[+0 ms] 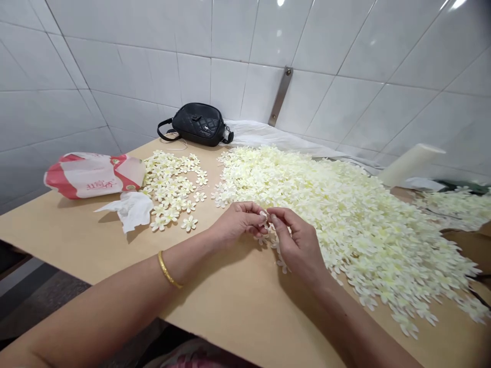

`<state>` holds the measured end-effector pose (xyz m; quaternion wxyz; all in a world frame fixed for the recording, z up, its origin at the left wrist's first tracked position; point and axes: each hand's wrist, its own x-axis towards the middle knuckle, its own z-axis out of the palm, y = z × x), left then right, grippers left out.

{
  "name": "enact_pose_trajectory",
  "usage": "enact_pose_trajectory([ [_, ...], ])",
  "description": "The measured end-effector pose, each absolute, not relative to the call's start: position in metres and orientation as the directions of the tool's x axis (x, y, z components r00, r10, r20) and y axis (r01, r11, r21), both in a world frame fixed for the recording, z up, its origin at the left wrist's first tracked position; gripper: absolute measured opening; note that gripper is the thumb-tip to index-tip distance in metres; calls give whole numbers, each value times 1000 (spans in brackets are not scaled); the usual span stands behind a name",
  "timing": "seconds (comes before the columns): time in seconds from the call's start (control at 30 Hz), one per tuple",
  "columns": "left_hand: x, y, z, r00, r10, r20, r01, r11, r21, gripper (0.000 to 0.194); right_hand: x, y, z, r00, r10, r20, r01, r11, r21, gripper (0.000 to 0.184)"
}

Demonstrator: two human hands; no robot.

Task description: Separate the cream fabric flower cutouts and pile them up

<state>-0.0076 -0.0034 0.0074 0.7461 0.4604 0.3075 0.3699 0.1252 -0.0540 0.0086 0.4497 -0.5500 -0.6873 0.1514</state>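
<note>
The left hand (237,224) is over the middle of the desk (230,312), its thumb and fingers pinched on a small pale flower (263,219) at the near left edge of a large heap of flowers (326,199). The right hand (301,245) meets it there, thumb and forefinger drawn close together at the right side of that flower; the detail is too small to tell whether they grip it too. A few loose blossoms lie just below and beside the fingers. The heap, white to pale yellow, spreads from the far middle of the desk to the near right, with stray flowers along its near edge. To the left, across a strip of bare brown surface, lies a smaller group of flowers (171,189), mostly in a loose single layer. Just beside that group are a red and white packet (95,176), lying on its side, and, nearer, a crumpled white tissue (135,210). A black bag (197,124) with a strap rests at the far edge in front of the tiled wall (134,66), and a white sheet (255,134) runs behind the heap. On the far right a pale roll (410,164) stands tilted. A gold bangle (168,270) circles the left wrist.
</note>
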Motion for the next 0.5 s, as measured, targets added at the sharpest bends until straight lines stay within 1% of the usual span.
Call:
enact_pose_trajectory([
  [0.1,-9,0,9,474,873,-115,-258,263,930,8,133,-73,11,-84,905,417,648,368,-667,19],
  [0.2,-11,5,9,382,919,-98,-250,205,946,8,137,-90,10,-216,937,276,710,345,-614,19],
  [0.27,-12,8,8,342,934,-102,-235,190,953,9,137,-95,6,-298,938,177,770,346,-536,20],
  [0.3,-12,9,6,331,938,-104,-226,186,956,10,136,-94,4,-332,930,156,795,365,-485,21],
  [0.37,-12,11,3,322,941,-106,-220,183,958,10,133,-85,1,-373,912,170,822,410,-395,21],
  [0.4,-12,11,1,326,940,-105,-232,187,955,10,132,-79,0,-366,909,201,827,417,-377,20],
  [0.43,-12,11,-1,335,936,-105,-254,197,947,9,132,-72,1,-346,906,244,824,417,-383,20],
  [0.5,-12,11,-3,362,925,-115,-310,236,921,9,131,-59,6,-274,895,353,793,418,-444,19],
])
